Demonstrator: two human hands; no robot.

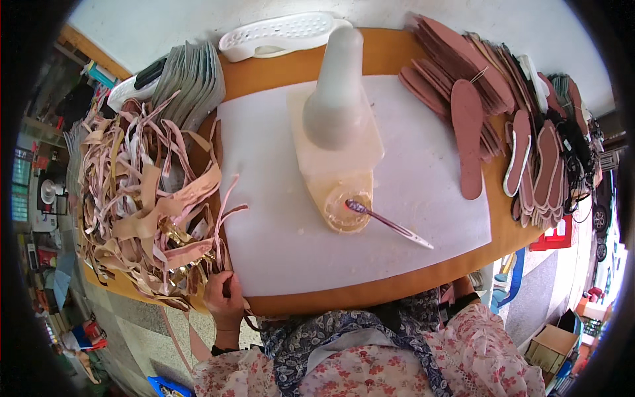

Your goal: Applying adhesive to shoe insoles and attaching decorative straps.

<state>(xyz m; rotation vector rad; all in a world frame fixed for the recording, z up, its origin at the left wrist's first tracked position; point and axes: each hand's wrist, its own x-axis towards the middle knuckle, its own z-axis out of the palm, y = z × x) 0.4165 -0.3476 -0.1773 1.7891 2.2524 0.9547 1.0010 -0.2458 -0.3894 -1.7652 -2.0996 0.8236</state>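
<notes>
White wall (pixel 380 12) just behind orange-brown table (pixel 385 53); pale speckled floor (pixel 135 324) below, both sides; window (pixel 22 178) with greenish panes far left; bright light at far right

Tangled pinkish-tan strips (pixel 139 227), heaped

the strips (pixel 141 228) are pink and tan, the mat (pixel 264 231) white, the apron (pixel 286 351) navy with pale leaves.

No text, number, label or sign can be read on the strips (pixel 139 226), the insoles (pixel 467 142) or the brush (pixel 397 229). Any marking on the cardboard box (pixel 552 345) is too small to make out.
</notes>
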